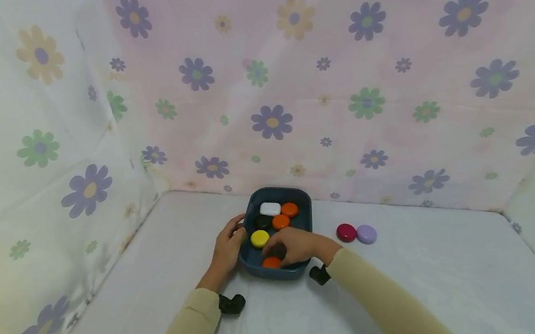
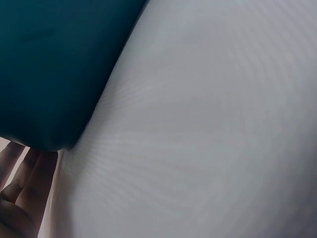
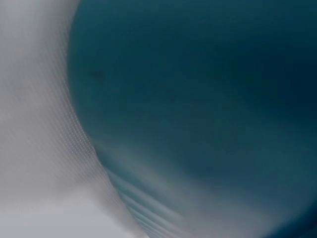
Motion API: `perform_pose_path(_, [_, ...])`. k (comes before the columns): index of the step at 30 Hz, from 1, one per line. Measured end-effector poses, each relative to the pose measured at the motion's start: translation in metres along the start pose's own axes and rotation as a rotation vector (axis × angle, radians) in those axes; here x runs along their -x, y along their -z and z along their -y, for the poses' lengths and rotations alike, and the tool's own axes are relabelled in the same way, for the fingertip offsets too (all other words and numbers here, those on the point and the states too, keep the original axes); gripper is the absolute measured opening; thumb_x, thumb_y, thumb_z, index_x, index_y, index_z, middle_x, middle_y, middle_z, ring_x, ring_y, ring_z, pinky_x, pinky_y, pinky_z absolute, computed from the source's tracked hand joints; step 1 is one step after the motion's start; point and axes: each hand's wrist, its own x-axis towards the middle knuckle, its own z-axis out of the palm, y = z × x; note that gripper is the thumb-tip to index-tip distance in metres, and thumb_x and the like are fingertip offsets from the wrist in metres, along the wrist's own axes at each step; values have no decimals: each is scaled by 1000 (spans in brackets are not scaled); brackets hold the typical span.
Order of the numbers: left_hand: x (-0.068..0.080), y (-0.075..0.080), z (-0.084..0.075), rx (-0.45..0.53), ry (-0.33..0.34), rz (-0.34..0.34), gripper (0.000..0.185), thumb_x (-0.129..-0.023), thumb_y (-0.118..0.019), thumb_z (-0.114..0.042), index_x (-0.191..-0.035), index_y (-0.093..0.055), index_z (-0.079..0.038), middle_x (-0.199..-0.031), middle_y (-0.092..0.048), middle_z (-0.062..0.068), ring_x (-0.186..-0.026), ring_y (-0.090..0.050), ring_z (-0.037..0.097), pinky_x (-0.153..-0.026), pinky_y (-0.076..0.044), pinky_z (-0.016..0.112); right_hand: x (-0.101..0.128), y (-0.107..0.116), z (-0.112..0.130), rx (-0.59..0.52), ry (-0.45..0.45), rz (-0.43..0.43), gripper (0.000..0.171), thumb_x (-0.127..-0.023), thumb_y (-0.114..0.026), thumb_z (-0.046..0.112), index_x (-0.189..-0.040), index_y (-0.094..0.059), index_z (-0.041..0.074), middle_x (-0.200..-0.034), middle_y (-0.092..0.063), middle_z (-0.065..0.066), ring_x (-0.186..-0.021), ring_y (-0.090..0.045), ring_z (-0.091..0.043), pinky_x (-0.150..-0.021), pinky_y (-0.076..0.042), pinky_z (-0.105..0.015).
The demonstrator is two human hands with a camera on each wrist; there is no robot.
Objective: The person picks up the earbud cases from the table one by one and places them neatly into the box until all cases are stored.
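Two hands are seen at a dark blue tray (image 1: pixel 301 199) that stands on the white-covered table (image 1: pixel 412 283) near the flowered backdrop. The left hand (image 1: pixel 228 247) is laid against the tray's left wall, fingers fairly straight. The right hand (image 1: pixel 297 244) is lowered into the tray with fingers curled over a dark disc; whether it is pinched cannot be told. An orange disc (image 1: pixel 271 263) lies just beside that hand, a yellow disc (image 1: pixel 259 238) close by. A crimson disc (image 1: pixel 346 232) and a lilac disc (image 1: pixel 366 234) are touching on the table, right of the tray.
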Motion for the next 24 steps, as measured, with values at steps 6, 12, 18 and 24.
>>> perform_pose_path(6, [0,0,1,-22,-3,0,41,-98,-45,-21,-138,-52,-24,-122,-64,10,-100,-56,24,-87,-43,35,1,-1,1,44,15,4,41,-82,-74,8,-120,-68,21,-117,-65,11,-104,-58,-5,-96,-46,-24])
perform_pose_path(12, [0,0,-1,-33,3,2,41,-98,-45,-21,-138,-52,-24,-121,-63,10,-99,-55,24,-86,-43,34,2,-2,2,65,5,-2,42,-82,-74,7,-119,-68,24,-117,-64,12,-104,-56,-7,-97,-45,-26])
perform_pose_path(18, [0,0,-2,-23,7,10,41,-98,-45,-21,-139,-51,-23,-123,-63,10,-102,-56,25,-89,-43,37,2,-2,2,85,-2,-10,42,-81,-75,7,-118,-68,25,-117,-64,12,-101,-55,-6,-96,-46,-26])
perform_pose_path(24, [1,1,-2,-25,8,10,41,-98,-45,-21,-139,-51,-23,-122,-63,11,-103,-56,26,-89,-42,37,1,-4,4,86,-47,-1,43,-81,-74,6,-117,-69,28,-116,-64,12,-100,-55,-7,-94,-46,-27])
